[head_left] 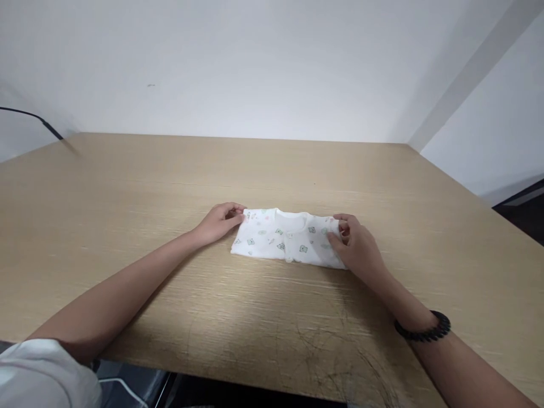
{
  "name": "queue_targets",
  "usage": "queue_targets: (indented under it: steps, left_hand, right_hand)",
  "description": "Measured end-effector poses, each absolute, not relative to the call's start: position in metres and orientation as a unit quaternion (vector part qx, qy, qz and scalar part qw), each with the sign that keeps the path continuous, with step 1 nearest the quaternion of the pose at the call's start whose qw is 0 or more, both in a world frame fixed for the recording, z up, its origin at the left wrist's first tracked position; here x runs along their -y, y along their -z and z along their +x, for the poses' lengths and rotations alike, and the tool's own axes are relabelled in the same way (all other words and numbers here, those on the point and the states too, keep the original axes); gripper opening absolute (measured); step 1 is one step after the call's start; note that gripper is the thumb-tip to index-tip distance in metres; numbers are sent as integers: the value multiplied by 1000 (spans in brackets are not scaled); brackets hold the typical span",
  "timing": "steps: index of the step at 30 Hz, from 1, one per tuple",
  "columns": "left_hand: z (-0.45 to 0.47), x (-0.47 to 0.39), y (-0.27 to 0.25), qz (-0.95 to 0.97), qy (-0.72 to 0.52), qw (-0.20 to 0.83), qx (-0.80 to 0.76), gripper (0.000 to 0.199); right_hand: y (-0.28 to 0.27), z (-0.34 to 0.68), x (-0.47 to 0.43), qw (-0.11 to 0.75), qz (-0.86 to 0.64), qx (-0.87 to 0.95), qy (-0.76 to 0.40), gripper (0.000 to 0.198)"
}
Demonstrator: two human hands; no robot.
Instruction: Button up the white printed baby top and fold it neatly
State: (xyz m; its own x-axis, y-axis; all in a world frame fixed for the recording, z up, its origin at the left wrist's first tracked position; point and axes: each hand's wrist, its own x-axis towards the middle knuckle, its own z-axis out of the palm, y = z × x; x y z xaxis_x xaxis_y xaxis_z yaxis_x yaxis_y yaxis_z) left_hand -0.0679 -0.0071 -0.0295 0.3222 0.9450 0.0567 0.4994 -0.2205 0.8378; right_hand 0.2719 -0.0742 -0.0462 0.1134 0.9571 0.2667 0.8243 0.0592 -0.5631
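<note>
Garment (pixel 293 249) of white fabric, printed with small green and pink figures, lies folded into a flat, wide shape near the middle of our pale wood-grained bench (pixel 255 170), its scooped neckline (pixel 292 220) on the far side. Our left hand (pixel 219 222) has its grip closed on the far left corner, thumb and fingers pinching it. Our right hand (pixel 361 243) has its grip clamped on the right end, thumb over the printed face and fingers curled at the edge. We wear a black coiled bracelet (pixel 442 324) on the right wrist and a white sleeve (pixel 46 371) on the left arm. Dark, hair-like strands (pixel 369 362) show near the bench's front edge.
</note>
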Motion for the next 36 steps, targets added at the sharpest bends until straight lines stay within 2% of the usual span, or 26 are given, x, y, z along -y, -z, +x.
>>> queue_targets:
  steps: [4, 8, 11, 18, 30, 36]
  left_hand:
    - [-67, 10, 31, 692, -307, 427, -495, 32]
    - [-65, 13, 33, 675, -331, 450, -482, 25]
    - [-64, 13, 34, 672, -346, 465, -462, 23]
    - [-60, 13, 34, 667, -353, 451, -476, 18]
    - [-61, 14, 34, 698, -327, 426, -473, 23]
    - [-64, 11, 34, 710, -318, 412, -474, 23]
  right_hand:
    - [43, 269, 77, 365, -666, 612, -220, 47]
    - [43, 277, 76, 377, -643, 597, -298, 36]
    - [42, 281, 76, 387, -643, 601, -276, 30]
    - [39, 273, 78, 373, -673, 627, -121, 26]
    - [49, 282, 62, 342, -663, 638, -190, 22]
    - [52, 289, 57, 356, -681, 612, -189, 18]
